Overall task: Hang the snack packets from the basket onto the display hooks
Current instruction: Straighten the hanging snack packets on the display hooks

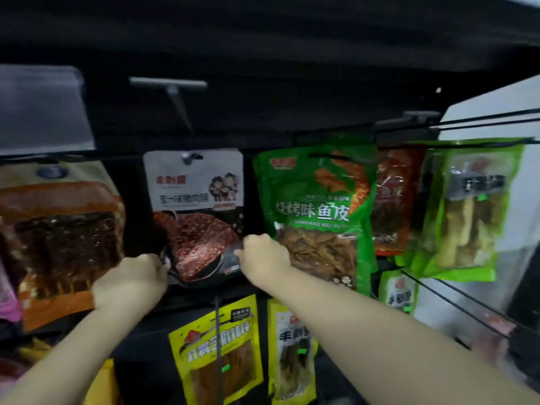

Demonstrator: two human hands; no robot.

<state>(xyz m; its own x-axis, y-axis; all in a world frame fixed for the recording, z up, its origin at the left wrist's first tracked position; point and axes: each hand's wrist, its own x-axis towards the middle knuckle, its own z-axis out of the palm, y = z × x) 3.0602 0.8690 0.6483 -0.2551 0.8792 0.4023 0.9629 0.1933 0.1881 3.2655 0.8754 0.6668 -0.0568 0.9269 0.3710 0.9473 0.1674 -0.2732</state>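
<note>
The white packet (194,211) hangs on its hook (187,158), just left of the green packet (317,211). Left hand (131,282) and right hand (264,255) pinch its bottom corners, grip closed. It looks light, floppy and slick; the corner seams seem the best hold.

Dimly lit overall, upper half nearly black. Brightest at the white panel (520,200) on the right, washed out and glaring. Soft throughout, with print on the green packet (315,206) barely legible and the orange packet (64,229) at left smeared. Wide-angle bending toward the edges, forearms stretched at the bottom corners.
</note>
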